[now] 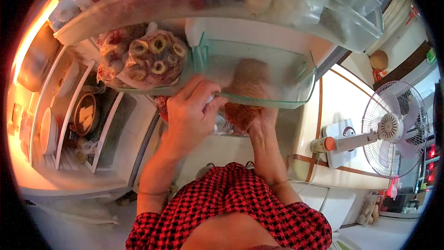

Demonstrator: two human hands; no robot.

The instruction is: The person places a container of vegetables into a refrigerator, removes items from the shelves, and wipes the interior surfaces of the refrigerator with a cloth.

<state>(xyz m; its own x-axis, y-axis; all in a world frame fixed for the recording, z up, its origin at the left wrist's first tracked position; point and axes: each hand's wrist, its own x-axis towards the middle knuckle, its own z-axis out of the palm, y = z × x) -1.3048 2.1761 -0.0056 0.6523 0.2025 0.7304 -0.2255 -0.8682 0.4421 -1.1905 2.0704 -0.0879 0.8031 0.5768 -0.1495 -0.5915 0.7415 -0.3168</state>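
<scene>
A clear door bin (282,99) with a greenish rim sits in front of me on the open fridge door. My left hand (192,111) is closed at the bin's front edge, with something small and whitish between thumb and fingers that I cannot make out. A brown, rough-textured bundle (243,113) is at the middle of the bin's front, its upper part blurred by the clear plastic. My right hand (264,122) grips the bundle from the right, most of its fingers hidden. Left of the bin, a plastic bag of ring-shaped food (157,58) rests on the door.
An upper door shelf (222,11) packed with plastic bags hangs overhead. Fridge shelves (64,106) at the left hold a dark round pot (84,113) and bowls. At the right are a white counter (340,97), an orange-lidded jar (322,145) and a fan (393,127).
</scene>
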